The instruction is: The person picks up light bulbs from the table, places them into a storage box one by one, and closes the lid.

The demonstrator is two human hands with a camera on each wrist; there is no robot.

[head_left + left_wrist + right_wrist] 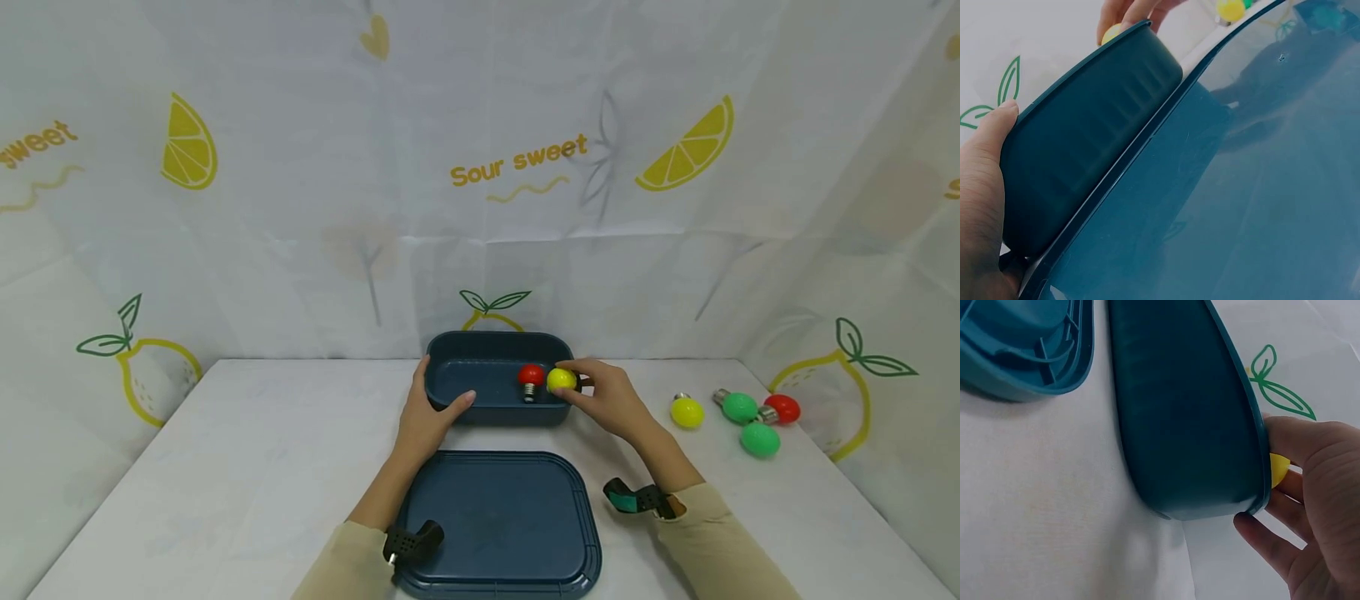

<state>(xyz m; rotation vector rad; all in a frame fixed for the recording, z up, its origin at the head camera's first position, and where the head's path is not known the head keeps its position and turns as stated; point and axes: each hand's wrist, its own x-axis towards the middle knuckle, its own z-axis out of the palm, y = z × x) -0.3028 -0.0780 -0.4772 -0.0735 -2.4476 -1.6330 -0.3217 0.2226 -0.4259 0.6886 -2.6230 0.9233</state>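
A dark blue rectangular box (495,416) stands at the back of the table, its top uncovered. My left hand (423,421) holds its left end, the thumb over the front rim and the fingers along the side. Inside the box, toward the right, lies a red light bulb (531,375) with a silver screw base. Beside it, at the right end, my right hand (603,396) pinches a yellow light bulb (561,381) just within the rim. In the right wrist view the box wall (1191,412) hides most of that yellow bulb (1279,470).
A dark blue lid (498,517) lies flat in front of the box, between the forearms. On the right side of the table are another yellow bulb (686,412), two green bulbs (760,440) and a red bulb (783,408). A printed cloth backdrop (300,208) rises behind the table.
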